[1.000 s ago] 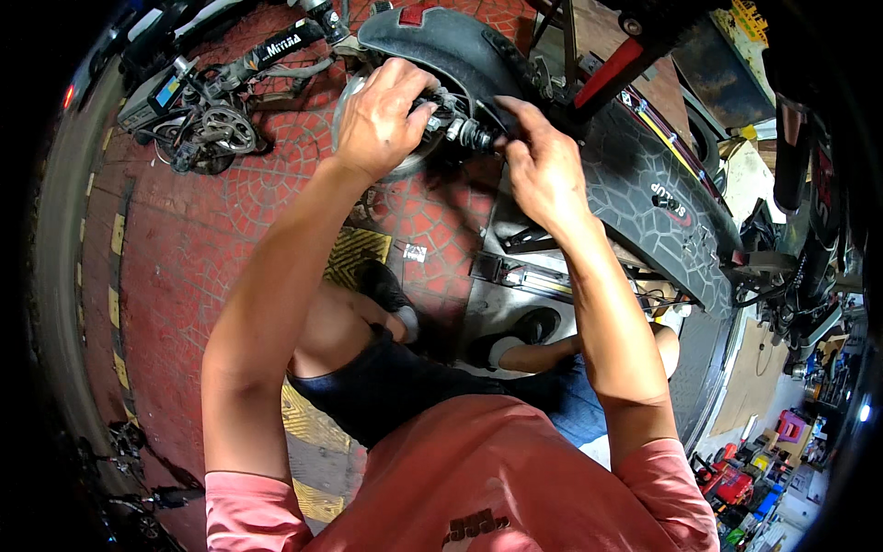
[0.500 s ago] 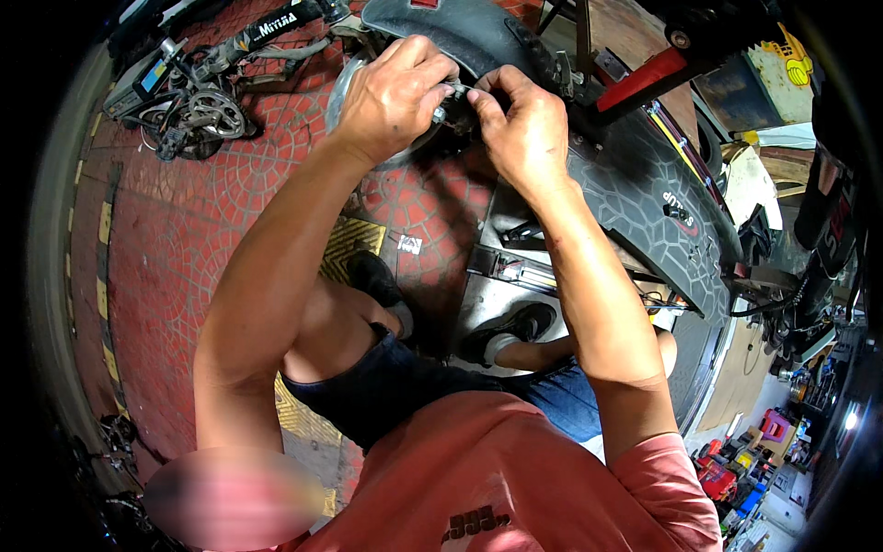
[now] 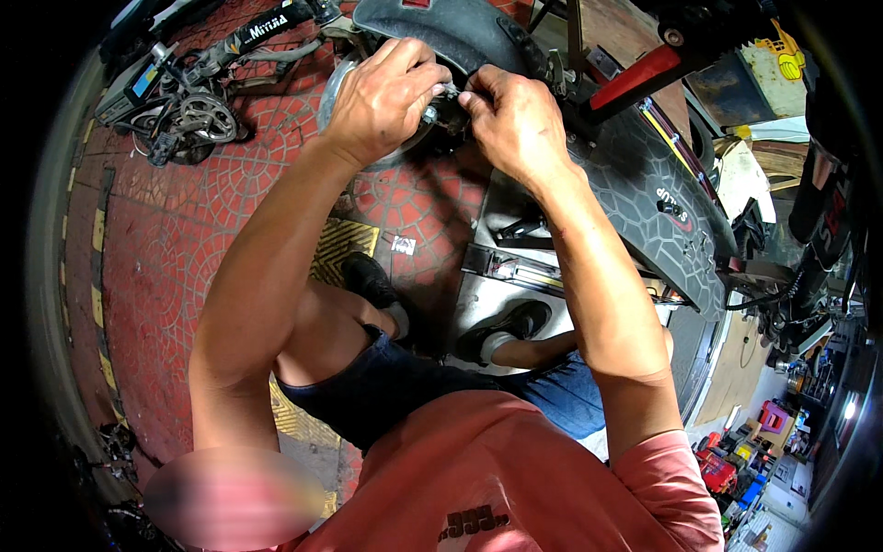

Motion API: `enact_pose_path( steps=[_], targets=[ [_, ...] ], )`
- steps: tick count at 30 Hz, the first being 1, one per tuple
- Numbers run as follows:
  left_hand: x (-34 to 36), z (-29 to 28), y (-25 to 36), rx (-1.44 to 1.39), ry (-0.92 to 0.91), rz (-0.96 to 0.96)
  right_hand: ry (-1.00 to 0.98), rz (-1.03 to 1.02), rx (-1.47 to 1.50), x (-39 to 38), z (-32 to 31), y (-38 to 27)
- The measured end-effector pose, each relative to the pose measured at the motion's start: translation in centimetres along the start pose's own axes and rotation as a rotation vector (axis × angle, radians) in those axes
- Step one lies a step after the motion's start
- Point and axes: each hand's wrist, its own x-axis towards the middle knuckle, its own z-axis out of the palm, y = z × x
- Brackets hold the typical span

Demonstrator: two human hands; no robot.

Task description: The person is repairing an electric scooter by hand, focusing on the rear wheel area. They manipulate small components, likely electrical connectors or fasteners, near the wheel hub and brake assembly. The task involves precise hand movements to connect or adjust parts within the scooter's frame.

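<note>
I'm holding my left hand (image 3: 384, 99) and right hand (image 3: 517, 120) curled, meeting at a silvery part (image 3: 452, 90) (gripping it, I can't tell), beside a wheel (image 3: 335, 81)

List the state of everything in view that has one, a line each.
Left hand: curled at a small metal part; exact grip unclear.
Right hand: curled at the same part; exact grip unclear.
Wheel: partly hidden behind the left hand.
Chainring: exposed.
Shoes: both worn.
White scrap: flat on red tiles.
Lamp: lit.
</note>
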Motion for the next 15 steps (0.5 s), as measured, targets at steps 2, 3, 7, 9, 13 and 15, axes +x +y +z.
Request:
enact_pose_path(
  steps=[2, 3, 7, 9, 13, 15],
  targets=[
    [-0.13, -0.24, -0.07, -0.012, -0.005, -0.004, -0.008, -0.023, -0.005, 0.27, -0.05, 0.0],
    [-0.06, -0.23, 0.08, -0.025, -0.014, -0.016, -0.01, -0.026, -0.004, 0.43, -0.06, 0.17],
    [0.0, -0.15, -0.26, -0.021, -0.045, -0.032, -0.033, -0.018, 0.008, 0.62, -0.32, 0.26],
    [-0.04, 0.0, -0.41, -0.017, -0.024, -0.017, -0.054, -0.004, 0.033, 0.79, -0.21, 0.42],
    [-0.06, 0.2, -0.33, -0.033, 0.009, -0.002, -0.068, -0.004, 0.036, 1.02, -0.4, 0.52],
    [-0.21, 0.09, -0.28, -0.043, -0.011, -0.018, -0.062, -0.006, 0.045, 1.08, -0.34, 0.42]
  ],
)
